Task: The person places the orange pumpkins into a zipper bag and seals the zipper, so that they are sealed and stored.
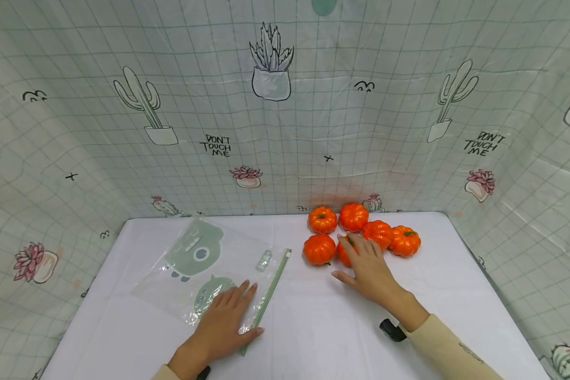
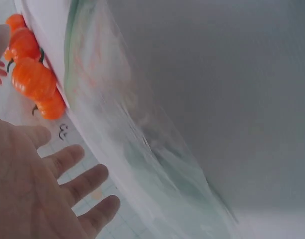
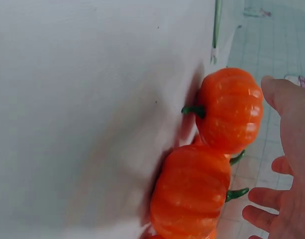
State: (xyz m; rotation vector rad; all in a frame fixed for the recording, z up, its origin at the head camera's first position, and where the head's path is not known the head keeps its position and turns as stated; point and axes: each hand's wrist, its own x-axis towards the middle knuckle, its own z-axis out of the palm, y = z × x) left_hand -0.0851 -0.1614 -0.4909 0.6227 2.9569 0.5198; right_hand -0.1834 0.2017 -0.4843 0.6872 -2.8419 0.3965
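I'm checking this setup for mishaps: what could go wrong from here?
The right hand is over closely grouped pumpkins, so it might nudge a neighbour. The rear pumpkins sit by the table's back edge and could get pushed over it. The thin plastic bag beneath the left hand may crease or slide.

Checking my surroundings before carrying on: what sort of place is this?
Probably a staged tabletop booth: a white-covered table, closed in behind and on both sides by a checked cloth, with orange pumpkins set out on it.
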